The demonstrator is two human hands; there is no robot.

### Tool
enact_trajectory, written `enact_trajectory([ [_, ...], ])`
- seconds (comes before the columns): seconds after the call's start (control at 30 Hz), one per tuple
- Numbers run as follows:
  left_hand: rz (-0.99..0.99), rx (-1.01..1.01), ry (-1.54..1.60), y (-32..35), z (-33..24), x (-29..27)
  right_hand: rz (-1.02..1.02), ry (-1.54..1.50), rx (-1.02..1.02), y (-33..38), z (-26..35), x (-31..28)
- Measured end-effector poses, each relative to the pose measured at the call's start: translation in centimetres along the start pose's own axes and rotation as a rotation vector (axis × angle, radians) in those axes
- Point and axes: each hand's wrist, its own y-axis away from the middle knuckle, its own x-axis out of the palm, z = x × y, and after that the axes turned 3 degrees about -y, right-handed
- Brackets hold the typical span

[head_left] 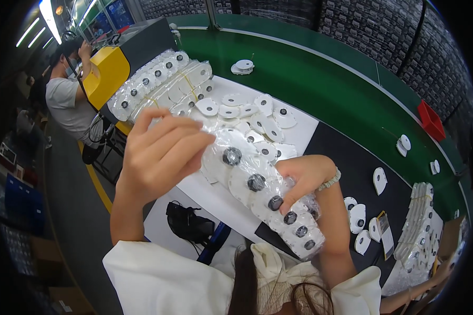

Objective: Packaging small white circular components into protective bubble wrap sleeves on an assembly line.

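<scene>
In front of my chest a clear plastic sleeve (256, 182) slants down to the right, packed with a row of overlapping white rounded plastic parts with black round centres. My right hand (307, 176) is wrapped around its lower half, thumb on top. My left hand (165, 155) is closed at the sleeve's upper end, fingers bent over the film; its exact grip is partly hidden. Just beyond the sleeve, loose white parts (263, 126) lie heaped on the white tabletop (299, 123).
Filled sleeves (152, 79) are stacked at the far left by a yellow-and-grey machine (108, 76). Behind runs a green conveyor (299, 58) carrying a few white parts and a red bin (431, 121). More bundles (418, 226) lie at right. A black bag (189, 223) sits below; a co-worker (71, 100) is at left.
</scene>
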Motion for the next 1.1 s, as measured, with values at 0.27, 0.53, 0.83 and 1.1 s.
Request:
enact_trajectory([
  [0.27,-0.274,-0.314,-0.156,-1.2,-1.4,3.0,-0.276,0.252,0.037,1.4,3.7,0.8],
  [0.53,-0.633,-1.208,1.566,0.4,-5.1,10.4,-0.445,0.307,0.052,2.0,2.9,0.4],
  [0.83,-0.620,-1.186,0.955,0.4,-5.7,11.8,-0.479,0.535,0.282,1.4,2.9,0.6],
  [1.1,-0.770,-1.283,1.366,0.2,-5.2,11.4,-0.676,0.676,0.348,0.2,4.4,2.6],
])
